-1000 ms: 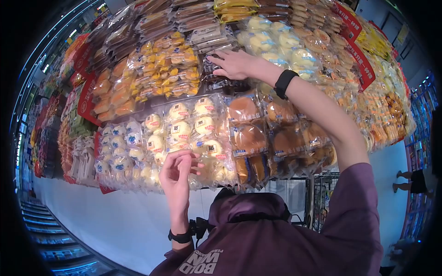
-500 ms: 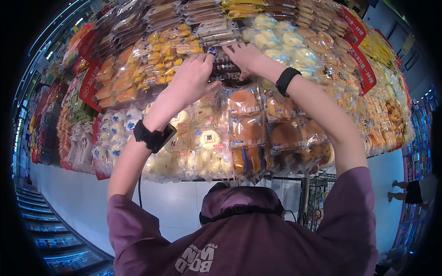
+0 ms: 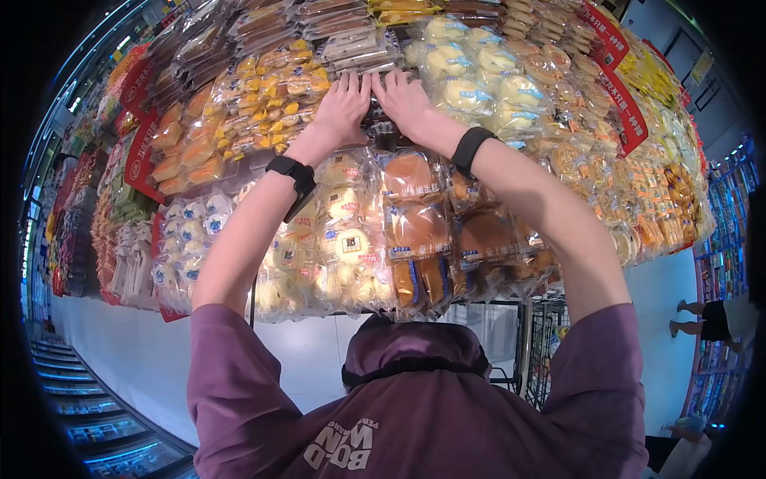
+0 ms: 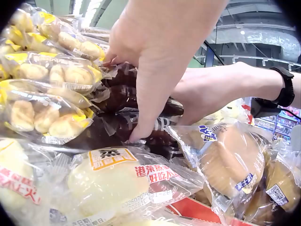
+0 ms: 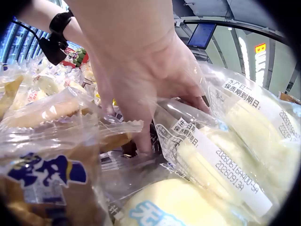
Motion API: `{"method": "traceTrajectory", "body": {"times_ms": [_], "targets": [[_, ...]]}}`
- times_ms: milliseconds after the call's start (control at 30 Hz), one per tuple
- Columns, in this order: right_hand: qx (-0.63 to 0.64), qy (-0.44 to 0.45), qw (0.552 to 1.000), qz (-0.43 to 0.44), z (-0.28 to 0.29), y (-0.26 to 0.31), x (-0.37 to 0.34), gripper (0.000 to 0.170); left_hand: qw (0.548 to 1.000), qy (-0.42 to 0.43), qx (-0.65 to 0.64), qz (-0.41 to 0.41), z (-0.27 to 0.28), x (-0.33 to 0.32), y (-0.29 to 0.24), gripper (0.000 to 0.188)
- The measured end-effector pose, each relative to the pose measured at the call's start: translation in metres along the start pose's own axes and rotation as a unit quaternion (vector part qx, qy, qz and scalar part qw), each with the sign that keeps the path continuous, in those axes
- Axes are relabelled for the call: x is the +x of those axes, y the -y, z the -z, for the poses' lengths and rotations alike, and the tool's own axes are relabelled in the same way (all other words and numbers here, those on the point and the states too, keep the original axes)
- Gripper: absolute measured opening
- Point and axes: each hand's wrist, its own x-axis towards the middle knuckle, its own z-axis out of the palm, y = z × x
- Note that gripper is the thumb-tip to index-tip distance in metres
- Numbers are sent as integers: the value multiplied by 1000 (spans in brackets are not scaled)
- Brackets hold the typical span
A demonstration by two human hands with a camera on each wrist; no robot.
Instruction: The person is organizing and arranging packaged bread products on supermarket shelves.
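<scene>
In the middle, dark packets [image 4: 117,98] crosswise

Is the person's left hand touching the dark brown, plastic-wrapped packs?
Touching: in the left wrist view, the person's left hand has its thumb tip against the dark brown, plastic-wrapped packs, with no gap showing.

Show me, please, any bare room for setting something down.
Pale floor lies bare, bordered by the purple cloth left sleeve and round white plastic-wrapped buns. Crowded: around the left hand and right hand, among dark-brown wrapped packs and yellow-trimmed packets.
</scene>
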Motion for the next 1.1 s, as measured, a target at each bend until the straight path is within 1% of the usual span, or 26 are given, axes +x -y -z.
{"method": "traceTrajectory", "body": {"times_ms": [67, 167, 267, 367, 467, 567, 667, 767, 867, 900, 933, 967, 1000, 1100], "targets": [[6, -11, 1000, -3, -7, 0, 6, 94, 1000, -6, -13, 4, -2, 3, 1, 107], [6, 30, 999, 39, 6, -10, 4, 99, 1000, 4, 17, 10, -2, 6, 0, 107], [12, 97, 992, 84, 22, -24, -2, 101, 995, 25, 91, 9, 6, -1, -7, 112], [24, 120, 990, 65, 33, -24, -7, 103, 993, 42, 103, 35, 12, -5, -10, 116], [15, 68, 997, 15, 15, -11, -8, 99, 986, 62, 150, 31, 8, -7, -10, 116], [18, 62, 998, 1, 12, -7, -4, 92, 987, 79, 136, 21, -1, -5, -4, 112], [9, 22, 999, -32, -6, 1, 6, 90, 987, 92, 130, 18, -5, -4, -2, 112], [25, 62, 998, -4, 8, -6, 0, 92, 987, 82, 136, 16, 4, -7, -4, 113], [53, -36, 998, -17, 8, -10, -7, 89, 996, 65, 45, 33, 15, -14, -10, 115], [100, 61, 993, 31, 29, -20, 0, 79, 998, 41, -21, 43, 23, -16, -10, 114], [145, 159, 973, 78, 66, -37, 8, 69, 995, 18, -87, 51, 34, -19, -11, 112], [189, 255, 940, 124, 86, -47, 15, 59, 987, -5, -153, 57, 40, -20, -10, 110], [243, 125, 959, 74, 82, -52, 20, 29, 978, -76, -182, 68, 37, -16, -3, 103], [250, -55, 967, 19, 90, -68, 44, 35, 942, -71, -274, 183, 42, 9, 37, 95]]}}
